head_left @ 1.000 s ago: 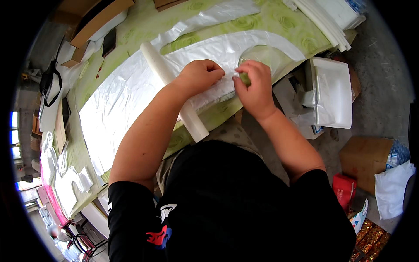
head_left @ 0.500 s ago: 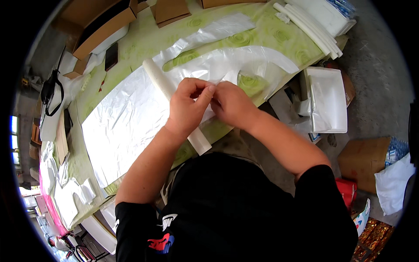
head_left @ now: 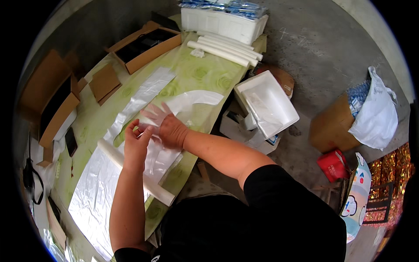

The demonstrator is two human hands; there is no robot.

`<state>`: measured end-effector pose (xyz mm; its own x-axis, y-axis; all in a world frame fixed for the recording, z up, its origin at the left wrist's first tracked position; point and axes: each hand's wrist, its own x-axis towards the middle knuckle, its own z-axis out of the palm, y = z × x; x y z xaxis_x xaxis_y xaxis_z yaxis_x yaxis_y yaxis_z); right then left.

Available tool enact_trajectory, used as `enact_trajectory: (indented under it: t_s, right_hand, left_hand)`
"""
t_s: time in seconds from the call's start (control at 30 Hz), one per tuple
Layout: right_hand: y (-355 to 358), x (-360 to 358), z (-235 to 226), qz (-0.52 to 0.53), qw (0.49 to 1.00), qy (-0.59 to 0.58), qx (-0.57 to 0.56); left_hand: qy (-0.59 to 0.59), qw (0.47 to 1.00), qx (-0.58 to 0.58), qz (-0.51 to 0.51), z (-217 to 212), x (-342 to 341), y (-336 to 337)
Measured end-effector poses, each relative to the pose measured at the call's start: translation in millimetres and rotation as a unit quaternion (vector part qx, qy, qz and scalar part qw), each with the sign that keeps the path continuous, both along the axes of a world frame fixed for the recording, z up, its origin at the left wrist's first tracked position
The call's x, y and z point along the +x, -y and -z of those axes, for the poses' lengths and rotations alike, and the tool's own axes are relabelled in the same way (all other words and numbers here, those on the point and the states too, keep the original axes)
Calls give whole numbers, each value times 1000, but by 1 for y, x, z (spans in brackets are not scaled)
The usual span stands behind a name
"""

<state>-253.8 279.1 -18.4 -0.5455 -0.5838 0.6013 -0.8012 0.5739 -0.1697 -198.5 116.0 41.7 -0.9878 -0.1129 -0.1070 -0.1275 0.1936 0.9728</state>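
Note:
A long sheet of whitish, shiny plastic film (head_left: pixel 94 192) lies along the table, curving away to the far right. Across it rests a white roll (head_left: pixel 111 155), its near end beside the table edge. My left hand (head_left: pixel 139 142) is just beyond the roll, fingers curled and thumb drawn in at the edge of the film. Close against it on the right, my right hand (head_left: pixel 170 128) is spread flat with fingers apart, slightly blurred. Its fingers look pale, as if behind thin film; I cannot tell whether they are under it.
A green-patterned cloth covers the table (head_left: pixel 203 76). Several white tubes (head_left: pixel 224 50) lie at its far end before a white foam box (head_left: pixel 222 22). Open cardboard boxes (head_left: pixel 152 48) and a phone (head_left: pixel 70 142) line the left side. Another foam box (head_left: pixel 270 102) stands right of the table.
My view has swung to the right. My hands were pinched together at the film; now the right hand has opened and spread beside the left.

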Motion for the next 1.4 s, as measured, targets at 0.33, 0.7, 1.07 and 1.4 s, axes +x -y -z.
enact_trajectory:
  t_s: [0.33,0.7,1.07,1.4]
  right_hand:
    - [3,-10,18,-37,998,57,-18]
    - [-18,-48,33,207,926,128,-290]
    - [-24,-21,-9,74,711,448,-537]
    - [46,142,-30,-177,870,410,-209]
  left_hand:
    - [-14,972,214,-97,3,-28,21]
    - [-16,947,56,-315,-12,167,225]
    - [-203,933,-267,-132,41,179,169]
    - [-84,871,-485,-17,61,175,106]
